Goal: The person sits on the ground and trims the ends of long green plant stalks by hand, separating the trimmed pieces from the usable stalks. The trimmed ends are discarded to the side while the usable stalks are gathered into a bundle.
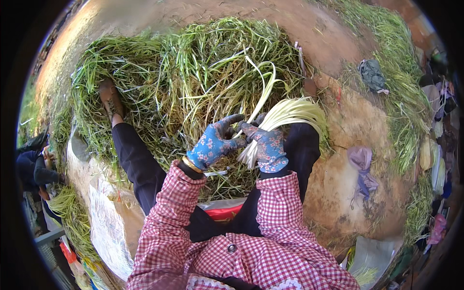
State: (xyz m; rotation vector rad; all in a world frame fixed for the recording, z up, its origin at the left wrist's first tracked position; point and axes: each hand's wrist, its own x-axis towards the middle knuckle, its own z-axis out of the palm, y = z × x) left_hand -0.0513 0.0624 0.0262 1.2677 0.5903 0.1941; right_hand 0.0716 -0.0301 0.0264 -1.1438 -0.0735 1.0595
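My right hand [267,146], in a blue flowered glove with dark grey fingers, grips a bundle of pale, leek-like stalks [290,113]. Their white root ends point down-left, and the yellowish leaves droop over my right knee. My left hand [214,143], gloved alike, is close beside it with fingers curled about the lower end of one separate pale stalk [260,103]. That stalk's leaves split and curl upward. Some fingertips of both hands are hidden where they meet. Below the hands lies a large heap of green and withered leaves [181,79], between my outstretched legs.
A mauve cloth or bag [362,170] lies on the brown sheet to the right, with a dark green bag [372,75] farther up. Long green leaves [402,94] line the right side. A silvery sheet [108,221] lies at left. Another person [40,170] is at the far left.
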